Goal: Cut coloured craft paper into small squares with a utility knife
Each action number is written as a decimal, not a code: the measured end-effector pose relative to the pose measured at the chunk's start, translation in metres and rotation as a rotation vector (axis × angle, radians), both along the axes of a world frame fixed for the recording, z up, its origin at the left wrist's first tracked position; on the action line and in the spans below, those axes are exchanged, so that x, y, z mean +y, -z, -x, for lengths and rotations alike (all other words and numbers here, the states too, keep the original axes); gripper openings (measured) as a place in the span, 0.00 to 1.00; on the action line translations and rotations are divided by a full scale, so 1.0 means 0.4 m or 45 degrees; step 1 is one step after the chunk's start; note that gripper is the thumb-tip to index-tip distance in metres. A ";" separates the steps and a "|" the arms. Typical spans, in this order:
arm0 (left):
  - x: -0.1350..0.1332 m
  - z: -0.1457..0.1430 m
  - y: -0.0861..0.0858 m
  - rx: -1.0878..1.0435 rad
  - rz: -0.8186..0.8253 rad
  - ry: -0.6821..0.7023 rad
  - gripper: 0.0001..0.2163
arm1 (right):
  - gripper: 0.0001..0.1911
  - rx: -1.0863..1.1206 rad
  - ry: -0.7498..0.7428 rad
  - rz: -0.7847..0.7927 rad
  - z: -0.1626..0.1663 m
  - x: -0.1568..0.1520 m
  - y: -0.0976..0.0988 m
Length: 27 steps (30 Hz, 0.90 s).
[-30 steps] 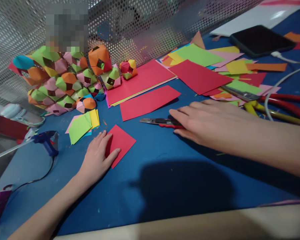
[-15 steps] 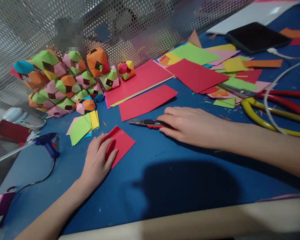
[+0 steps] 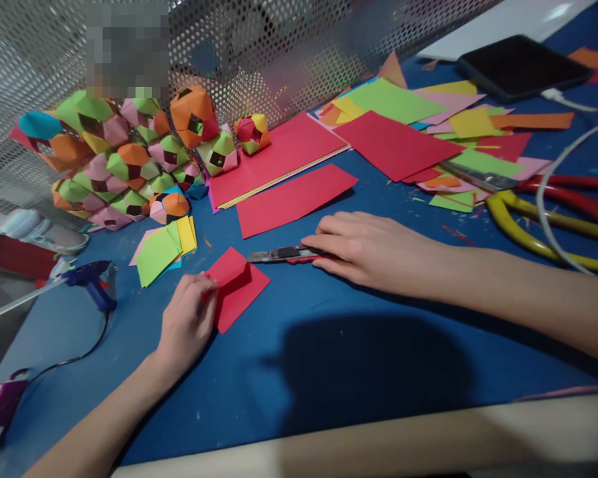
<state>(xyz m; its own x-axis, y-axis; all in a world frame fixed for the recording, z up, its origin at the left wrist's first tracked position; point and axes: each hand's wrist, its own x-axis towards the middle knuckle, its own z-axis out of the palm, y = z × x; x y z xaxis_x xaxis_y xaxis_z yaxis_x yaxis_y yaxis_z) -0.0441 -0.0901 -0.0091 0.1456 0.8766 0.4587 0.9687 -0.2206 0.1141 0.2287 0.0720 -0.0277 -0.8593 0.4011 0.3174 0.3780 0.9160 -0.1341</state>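
Between the thumb and fingers of my left hand (image 3: 188, 315) is the left edge of a small red sheet of paper (image 3: 244, 292), its upper flap lifted along a fold. My right hand (image 3: 361, 249) is closed round the handle of a utility knife (image 3: 290, 254), which lies low over the table. The knife's blade points left, and its tip reaches the right side of the folded sheet. Just beyond the knife lies a red paper strip (image 3: 294, 201). A small stack of green, yellow, pink and blue paper pieces (image 3: 159, 251) rests beyond my left hand.
Folded-paper modules (image 3: 129, 162) are piled against the perforated metal screen (image 3: 289, 53). A glue gun (image 3: 94, 282) with its cord stands at the left. To the right lie paper scraps (image 3: 398, 103), large scissors (image 3: 513, 212), a phone (image 3: 523, 65) and a white cable (image 3: 543, 199).
My left hand has gone from lying over the red sheet to pinching its left edge, lifting the flap. The knife in my right hand has moved left and slightly nearer, to the sheet.
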 end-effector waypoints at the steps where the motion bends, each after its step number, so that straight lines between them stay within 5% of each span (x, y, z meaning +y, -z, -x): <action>1: 0.001 0.000 -0.002 -0.029 0.001 -0.003 0.05 | 0.14 0.011 -0.007 -0.002 0.000 0.003 0.002; 11: 0.001 0.004 -0.006 -0.201 0.029 -0.031 0.03 | 0.15 0.095 -0.057 0.086 0.001 0.011 0.005; 16: 0.006 0.006 0.001 -0.213 0.089 -0.183 0.02 | 0.15 0.087 -0.163 0.193 -0.010 0.032 0.001; 19: 0.012 0.008 -0.001 -0.137 0.046 -0.229 0.14 | 0.15 0.074 -0.198 0.292 -0.016 0.043 -0.009; 23: 0.023 0.013 -0.023 0.139 -0.047 -0.007 0.19 | 0.16 0.059 -0.237 0.386 -0.019 0.046 -0.022; 27: 0.039 0.013 -0.035 0.327 0.235 0.301 0.17 | 0.17 0.016 -0.255 0.436 -0.020 0.044 -0.029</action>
